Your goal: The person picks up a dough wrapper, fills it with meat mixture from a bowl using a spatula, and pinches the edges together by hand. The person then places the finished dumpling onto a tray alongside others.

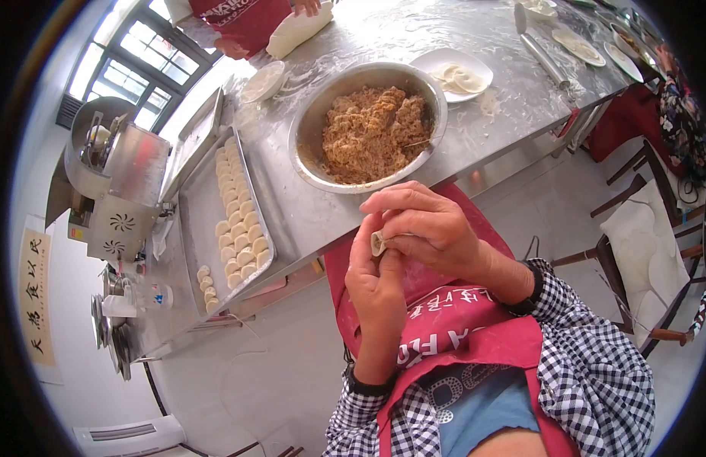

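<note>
Close to my apron, both hands meet around a small pale dumpling, mostly hidden by my fingers. My left hand cups it from below, with the thumb against its near side. The fingers of my right hand pinch at its edge from the right. Just beyond my hands, a large metal bowl of brown minced filling stands on the steel table. To the left lies a metal tray with rows of finished dumplings and a few smaller ones near its front corner.
A white plate with dough wrappers is right of the bowl, and a metal-handled tool lies beyond it. Across the table a person handles a dough roll. A machine stands left; chairs stand right.
</note>
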The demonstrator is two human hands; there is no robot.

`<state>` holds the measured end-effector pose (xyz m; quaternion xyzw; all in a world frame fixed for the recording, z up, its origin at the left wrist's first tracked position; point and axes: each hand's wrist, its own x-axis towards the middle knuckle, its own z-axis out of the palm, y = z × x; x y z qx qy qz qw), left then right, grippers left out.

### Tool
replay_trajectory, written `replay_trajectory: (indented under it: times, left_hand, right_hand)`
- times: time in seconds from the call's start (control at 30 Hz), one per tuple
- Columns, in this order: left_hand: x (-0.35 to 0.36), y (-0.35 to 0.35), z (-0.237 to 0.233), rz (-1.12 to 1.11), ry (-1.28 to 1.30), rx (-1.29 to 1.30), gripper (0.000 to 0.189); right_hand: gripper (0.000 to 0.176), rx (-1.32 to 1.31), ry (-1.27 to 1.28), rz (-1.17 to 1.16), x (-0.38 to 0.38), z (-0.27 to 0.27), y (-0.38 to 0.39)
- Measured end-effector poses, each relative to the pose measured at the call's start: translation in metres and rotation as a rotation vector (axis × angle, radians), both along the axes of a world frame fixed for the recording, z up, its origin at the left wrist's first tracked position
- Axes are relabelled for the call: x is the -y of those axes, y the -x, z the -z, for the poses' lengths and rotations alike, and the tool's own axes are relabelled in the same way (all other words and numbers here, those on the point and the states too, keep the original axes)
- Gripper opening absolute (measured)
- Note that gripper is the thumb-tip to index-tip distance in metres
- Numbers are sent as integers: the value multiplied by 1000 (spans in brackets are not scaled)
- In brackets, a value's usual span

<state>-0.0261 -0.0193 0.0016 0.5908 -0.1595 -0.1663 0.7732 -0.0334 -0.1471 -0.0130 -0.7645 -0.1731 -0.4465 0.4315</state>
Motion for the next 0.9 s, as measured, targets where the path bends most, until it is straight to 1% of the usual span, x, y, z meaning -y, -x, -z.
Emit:
replay_trajectory:
  times: [0.03,0.1,0.17,0.23,0.33,0.43,0.5,0.53,0.6,0.63,0.7,0.73,0.8,0.9]
  left_hand:
    - [0,0,0,0,-1,-1,40]
    - [-1,0,-1,-2,-232,300,44]
    - [-3,-4,5,-2,-194,265,46]
    - [-4,-5,5,-2,-156,231,47]
    - [-4,-6,1,3,-175,283,47]
    - [-2,-6,0,-6,-175,278,46]
    - [-2,-4,-5,47,-103,125,45]
    - [-2,-5,-4,47,-103,126,45]
    - [-3,-7,-3,116,50,-40,43]
    - [-3,-8,-4,117,50,-39,43]
    - [-4,-8,-6,219,235,-319,38]
    - [-4,-9,-6,219,235,-319,38]
    - [-6,-11,-6,307,380,-378,37]
    - [-7,-13,-4,323,385,-390,37]
  right_hand:
    - [13,19,36,5,1,0,-1]
    - [13,1,35,-9,2,1,0]
    - [14,-17,34,-22,1,0,2]
    - [13,-127,-171,-129,-2,-3,4]
    - [16,-173,-122,-181,5,-2,5]
    - [14,-171,-139,-190,7,3,5]
    - [12,-166,-163,-189,7,6,4]
    - [11,-161,-187,-189,6,7,4]
    - [10,-166,-235,-177,3,7,6]
    - [9,-172,-284,-164,2,6,7]
    - [9,-175,-325,-153,1,3,8]
    - [8,-178,-367,-142,0,2,8]
    - [8,-161,-342,-133,1,2,7]
    - [9,-140,-331,-145,0,2,6]
